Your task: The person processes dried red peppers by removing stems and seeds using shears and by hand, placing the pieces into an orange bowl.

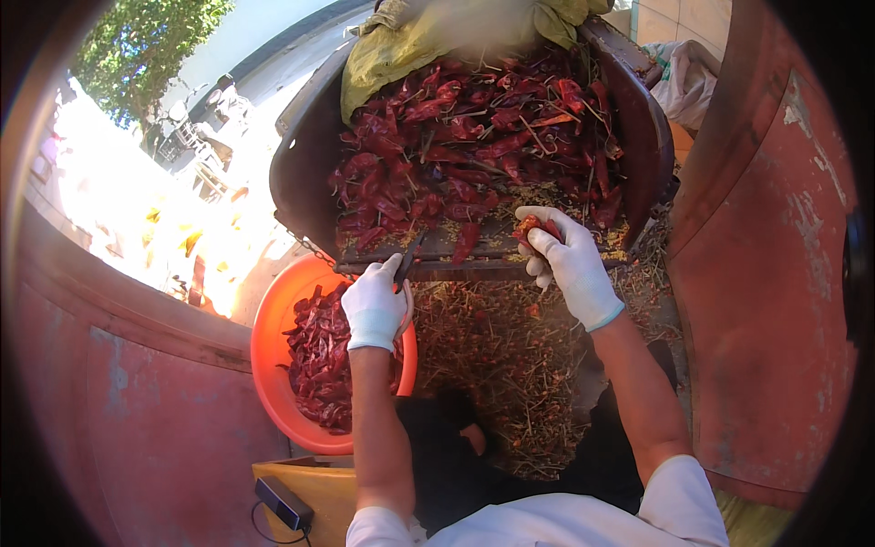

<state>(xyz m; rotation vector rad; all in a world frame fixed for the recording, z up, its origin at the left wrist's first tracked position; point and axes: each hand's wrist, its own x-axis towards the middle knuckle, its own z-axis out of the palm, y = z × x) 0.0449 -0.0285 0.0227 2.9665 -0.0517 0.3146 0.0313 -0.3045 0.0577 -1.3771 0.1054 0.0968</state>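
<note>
Wearing a white knit glove, my left hand [374, 301] grips a pair of dark-handled scissors [408, 264], whose blades point up and away over the cart's front edge. My right hand [564, 258], gloved the same way, pinches a red dried chili pepper [534, 230] with yellowish seeds showing on it. Both hands are apart, at the near lip of a dark metal cart bed [437, 272]. Heaped inside the bed are red dried chilies [472, 143] with stems. Loose seeds lie along its near floor. Below my left hand, an orange plastic basin [270, 383] holds chili pieces [318, 362].
A yellow-green woven sack [403, 51] drapes over the far chilies. Stems, seeds and scraps [506, 362] cover the ground between my legs. At the lower left, a black device with a cable [284, 502] rests on a yellow wooden box [328, 489]. Red metal panels [759, 294] flank both sides.
</note>
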